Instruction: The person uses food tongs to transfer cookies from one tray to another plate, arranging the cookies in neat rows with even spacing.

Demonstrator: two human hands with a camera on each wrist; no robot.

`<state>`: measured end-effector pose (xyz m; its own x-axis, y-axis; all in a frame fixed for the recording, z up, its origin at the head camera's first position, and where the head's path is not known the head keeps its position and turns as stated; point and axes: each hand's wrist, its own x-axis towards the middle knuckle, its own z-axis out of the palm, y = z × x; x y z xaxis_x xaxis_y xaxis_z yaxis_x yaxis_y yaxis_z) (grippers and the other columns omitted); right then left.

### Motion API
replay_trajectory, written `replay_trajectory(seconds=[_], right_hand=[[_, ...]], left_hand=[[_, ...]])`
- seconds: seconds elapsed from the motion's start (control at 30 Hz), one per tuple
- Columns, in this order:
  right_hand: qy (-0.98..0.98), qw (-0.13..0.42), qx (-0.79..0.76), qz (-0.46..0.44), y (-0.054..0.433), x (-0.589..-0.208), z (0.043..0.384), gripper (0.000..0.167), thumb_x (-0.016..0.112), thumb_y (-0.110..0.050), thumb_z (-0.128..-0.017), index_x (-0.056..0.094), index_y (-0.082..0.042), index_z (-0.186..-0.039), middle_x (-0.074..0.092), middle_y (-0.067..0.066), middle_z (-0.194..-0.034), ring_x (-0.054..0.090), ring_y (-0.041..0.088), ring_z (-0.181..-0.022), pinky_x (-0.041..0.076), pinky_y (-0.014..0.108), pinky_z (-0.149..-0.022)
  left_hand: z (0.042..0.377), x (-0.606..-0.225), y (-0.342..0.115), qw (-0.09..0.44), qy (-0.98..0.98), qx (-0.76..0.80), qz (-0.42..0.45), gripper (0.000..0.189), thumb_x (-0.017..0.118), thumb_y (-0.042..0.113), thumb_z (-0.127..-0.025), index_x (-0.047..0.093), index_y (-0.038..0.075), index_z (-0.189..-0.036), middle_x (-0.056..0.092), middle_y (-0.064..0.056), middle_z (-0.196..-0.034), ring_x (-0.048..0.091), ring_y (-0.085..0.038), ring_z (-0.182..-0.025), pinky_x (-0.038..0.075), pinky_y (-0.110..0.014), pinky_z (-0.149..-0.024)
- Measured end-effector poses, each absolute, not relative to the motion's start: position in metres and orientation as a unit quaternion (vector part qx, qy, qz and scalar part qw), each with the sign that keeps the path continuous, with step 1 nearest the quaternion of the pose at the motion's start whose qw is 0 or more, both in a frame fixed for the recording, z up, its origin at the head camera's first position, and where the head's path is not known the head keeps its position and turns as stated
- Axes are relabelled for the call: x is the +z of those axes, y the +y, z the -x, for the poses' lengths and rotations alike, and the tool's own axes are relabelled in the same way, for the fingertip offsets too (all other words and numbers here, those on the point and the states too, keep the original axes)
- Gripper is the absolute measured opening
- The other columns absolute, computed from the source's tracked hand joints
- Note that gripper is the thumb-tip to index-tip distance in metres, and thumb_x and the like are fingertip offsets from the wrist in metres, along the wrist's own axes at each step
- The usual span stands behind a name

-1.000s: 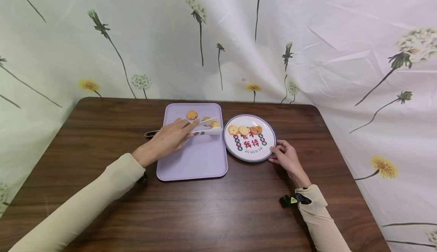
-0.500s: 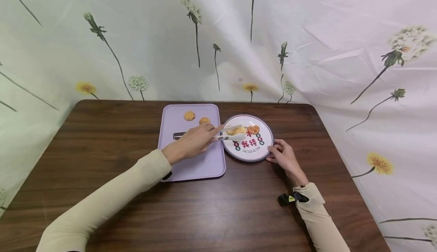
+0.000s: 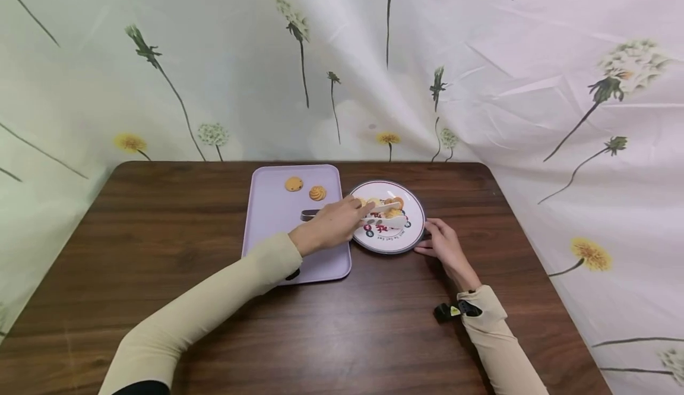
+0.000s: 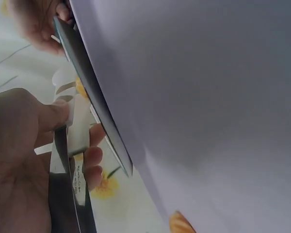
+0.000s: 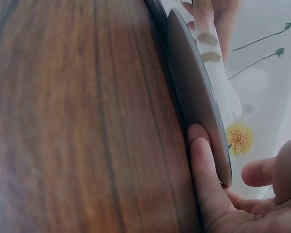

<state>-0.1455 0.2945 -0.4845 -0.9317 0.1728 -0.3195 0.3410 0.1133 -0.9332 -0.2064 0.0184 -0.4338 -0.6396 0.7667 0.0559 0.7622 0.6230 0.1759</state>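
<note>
In the head view my left hand (image 3: 330, 224) grips serving tongs (image 3: 394, 222) with metal handles and white tips. The tips reach over a white plate (image 3: 389, 245) with red lettering and a dark rim. A yellowish cookie (image 4: 81, 87) shows at the tong tips in the left wrist view. Other cookies (image 3: 398, 202) lie at the plate's far side, partly covered by hand and tongs. My right hand (image 3: 447, 249) is at the plate's right edge. Its fingers (image 5: 205, 162) touch the plate's underside, while the thumb stands apart from the rim.
A lilac tray (image 3: 272, 217) lies left of the plate, right beside it. On it are a round cookie (image 3: 293, 184) and a swirled cookie (image 3: 317, 193). The brown wooden table (image 3: 352, 329) ends at a flower-printed curtain (image 3: 240, 86) behind.
My left hand has carried the tongs and a cookie rightward from the tray to over the plate. The right hand stays by the plate's edge, its thumb now off the rim.
</note>
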Motion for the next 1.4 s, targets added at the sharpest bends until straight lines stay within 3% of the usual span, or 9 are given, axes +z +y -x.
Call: replay_trajectory(seconds=[0.2, 0.5, 0.73, 1.1, 1.4], right_hand=[[0.740, 0.073, -0.645, -0.177, 0.295, -0.485, 0.144, 0.047, 0.030, -0.023, -0.115, 0.041, 0.005, -0.151, 0.051, 0.015, -0.120, 0.068, 0.009, -0.070, 0.063, 0.026, -0.074], [0.736, 0.067, -0.653, -0.166, 0.296, -0.481, 0.146, 0.046, 0.031, -0.021, -0.114, 0.041, 0.007, -0.148, 0.050, 0.015, -0.119, 0.067, 0.009, -0.069, 0.063, 0.026, -0.074], [0.740, 0.067, -0.648, -0.168, 0.296, -0.482, 0.146, 0.046, 0.032, -0.021, -0.114, 0.041, 0.007, -0.149, 0.050, 0.016, -0.121, 0.067, 0.008, -0.069, 0.063, 0.026, -0.074], [0.735, 0.065, -0.653, -0.171, 0.295, -0.482, 0.145, 0.045, 0.034, -0.019, -0.113, 0.041, 0.008, -0.149, 0.051, 0.021, -0.130, 0.068, 0.007, -0.068, 0.063, 0.026, -0.073], [0.741, 0.075, -0.645, -0.174, 0.295, -0.481, 0.145, 0.048, 0.036, -0.022, -0.114, 0.039, 0.006, -0.152, 0.048, 0.023, -0.138, 0.068, 0.007, -0.071, 0.063, 0.025, -0.076]], left_hand=[[0.204, -0.440, 0.031, 0.016, 0.899, 0.080, -0.430, 0.053, 0.054, 0.026, -0.109, 0.044, 0.011, -0.159, 0.063, -0.015, -0.136, 0.059, -0.027, -0.128, 0.060, -0.043, -0.093], [0.204, -0.442, 0.037, -0.002, 0.894, 0.100, -0.437, 0.055, 0.055, 0.026, -0.109, 0.043, 0.008, -0.159, 0.064, -0.017, -0.131, 0.061, -0.030, -0.120, 0.058, -0.045, -0.093], [0.204, -0.440, 0.031, 0.009, 0.895, 0.108, -0.433, 0.057, 0.053, 0.028, -0.110, 0.038, 0.010, -0.162, 0.062, -0.016, -0.135, 0.059, -0.028, -0.123, 0.057, -0.043, -0.097], [0.209, -0.425, -0.001, -0.033, 0.896, 0.153, -0.416, 0.057, 0.050, 0.030, -0.111, 0.037, 0.008, -0.162, 0.065, -0.014, -0.130, 0.059, -0.027, -0.117, 0.054, -0.042, -0.098], [0.226, -0.413, -0.045, -0.042, 0.917, 0.182, -0.353, 0.057, 0.055, 0.026, -0.109, 0.040, 0.003, -0.159, 0.063, -0.020, -0.141, 0.056, -0.034, -0.134, 0.049, -0.051, -0.111]])
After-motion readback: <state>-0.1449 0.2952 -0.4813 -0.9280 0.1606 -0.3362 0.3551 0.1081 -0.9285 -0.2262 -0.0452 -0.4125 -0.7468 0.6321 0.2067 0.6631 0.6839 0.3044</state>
